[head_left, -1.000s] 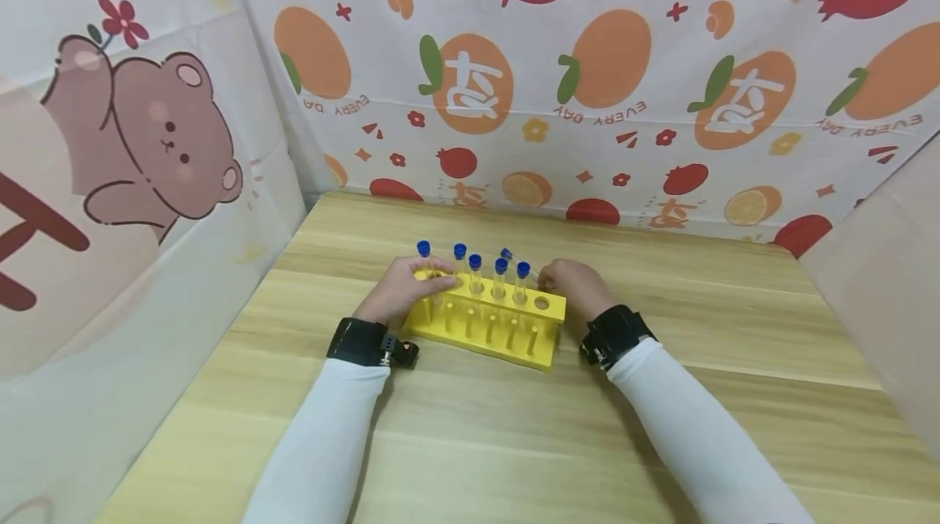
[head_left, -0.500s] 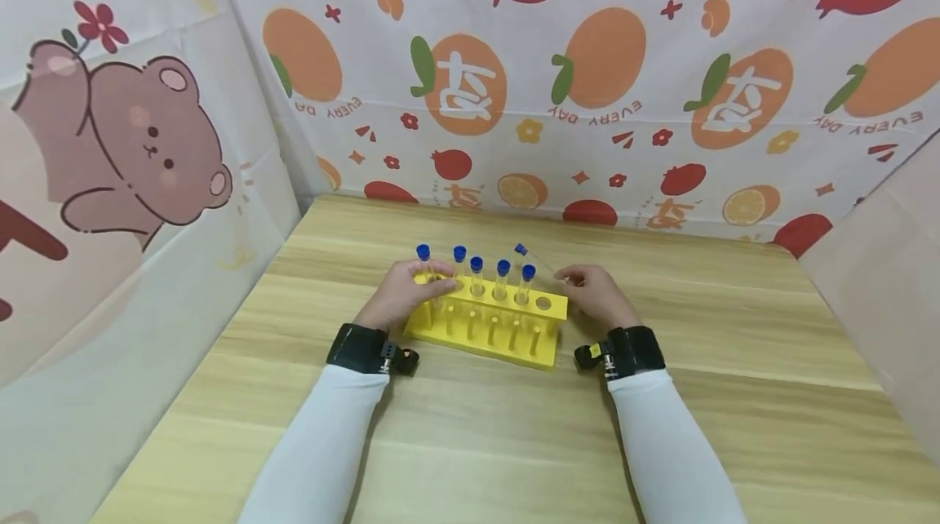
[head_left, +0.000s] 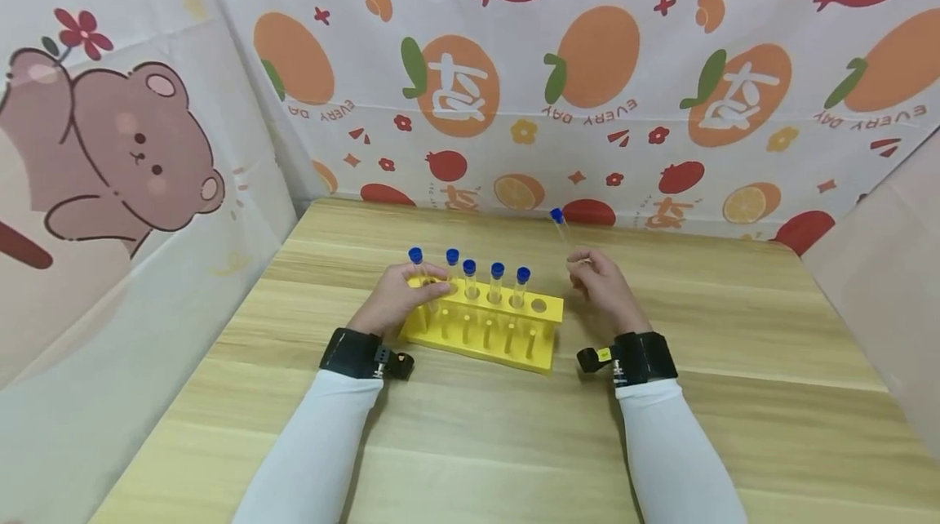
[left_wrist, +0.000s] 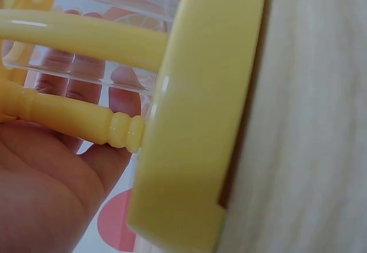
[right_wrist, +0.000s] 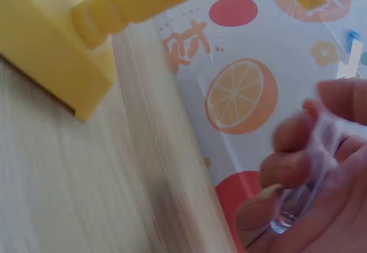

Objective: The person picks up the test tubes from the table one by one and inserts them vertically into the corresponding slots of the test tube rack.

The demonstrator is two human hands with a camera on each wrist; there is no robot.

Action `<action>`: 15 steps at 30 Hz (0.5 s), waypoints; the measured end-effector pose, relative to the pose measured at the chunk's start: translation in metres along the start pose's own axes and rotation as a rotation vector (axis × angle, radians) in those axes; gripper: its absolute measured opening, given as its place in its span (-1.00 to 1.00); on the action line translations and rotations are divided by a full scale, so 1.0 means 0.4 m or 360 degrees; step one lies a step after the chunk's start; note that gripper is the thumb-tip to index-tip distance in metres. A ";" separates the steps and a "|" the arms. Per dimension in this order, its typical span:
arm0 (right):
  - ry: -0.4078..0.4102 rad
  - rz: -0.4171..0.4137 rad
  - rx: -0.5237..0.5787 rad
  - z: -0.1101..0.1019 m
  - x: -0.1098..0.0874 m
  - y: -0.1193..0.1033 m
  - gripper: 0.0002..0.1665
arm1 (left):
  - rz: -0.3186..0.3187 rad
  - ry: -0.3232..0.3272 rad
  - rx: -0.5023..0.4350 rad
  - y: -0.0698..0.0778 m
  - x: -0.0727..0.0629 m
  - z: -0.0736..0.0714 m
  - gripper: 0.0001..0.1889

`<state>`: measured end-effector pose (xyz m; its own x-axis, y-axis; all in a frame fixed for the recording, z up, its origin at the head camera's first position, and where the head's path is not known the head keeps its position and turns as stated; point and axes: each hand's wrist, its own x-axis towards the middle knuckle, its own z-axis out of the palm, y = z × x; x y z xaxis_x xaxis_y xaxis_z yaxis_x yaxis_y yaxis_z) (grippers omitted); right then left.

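Note:
A yellow test tube rack (head_left: 470, 353) stands on the wooden table with several blue-capped clear test tubes (head_left: 497, 271) upright in it. The hole (head_left: 539, 306) at its right end holds no tube. My left hand (head_left: 387, 299) grips the rack's left end, thumb over the top plate; in the left wrist view its fingers (left_wrist: 86, 75) show behind the yellow posts. My right hand (head_left: 605, 293) holds another blue-capped test tube (head_left: 563, 232) by its lower part, tilted, behind and right of the rack. In the right wrist view, its fingers curl round the clear tube (right_wrist: 285, 221).
The light wooden table (head_left: 507, 442) extends round the rack on all sides. A fruit-printed cloth (head_left: 529, 132) hangs along its back edge, and a bear-printed cloth (head_left: 147, 140) hangs at the left.
My right hand has moved away from the rack's right end and raised its test tube, which now stands steeper and further right. The left hand stays on the rack.

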<state>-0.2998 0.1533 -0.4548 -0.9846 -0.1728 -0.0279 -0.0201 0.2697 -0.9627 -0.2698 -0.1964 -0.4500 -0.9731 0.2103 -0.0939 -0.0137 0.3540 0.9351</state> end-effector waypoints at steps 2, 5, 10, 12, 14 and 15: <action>0.0038 -0.0004 0.0008 0.004 0.001 -0.007 -0.58 | -0.0005 0.0007 -0.0013 -0.010 0.004 0.000 -0.63; 0.0050 -0.0042 0.0052 0.011 -0.002 -0.020 -0.43 | -0.0001 0.0022 -0.0018 -0.015 0.005 0.001 -0.60; -0.0035 -0.0196 0.0186 0.025 -0.018 -0.055 -0.27 | 0.0018 0.0034 -0.0014 -0.015 0.006 0.001 -0.55; -0.0053 -0.0258 0.0184 0.031 -0.026 -0.071 -0.24 | 0.0019 0.0033 -0.0012 -0.015 0.007 0.001 -0.53; -0.0061 -0.0311 0.0138 0.036 -0.035 -0.087 -0.24 | 0.0022 0.0030 -0.0006 -0.015 0.008 0.001 -0.52; -0.0070 -0.0334 0.0109 0.038 -0.040 -0.095 -0.25 | 0.0021 0.0028 -0.0004 -0.015 0.008 0.001 -0.52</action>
<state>-0.2808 0.1313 -0.4219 -0.9515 -0.2598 0.1650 -0.2106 0.1586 -0.9646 -0.2728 -0.1975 -0.4562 -0.9772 0.1987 -0.0754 -0.0014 0.3488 0.9372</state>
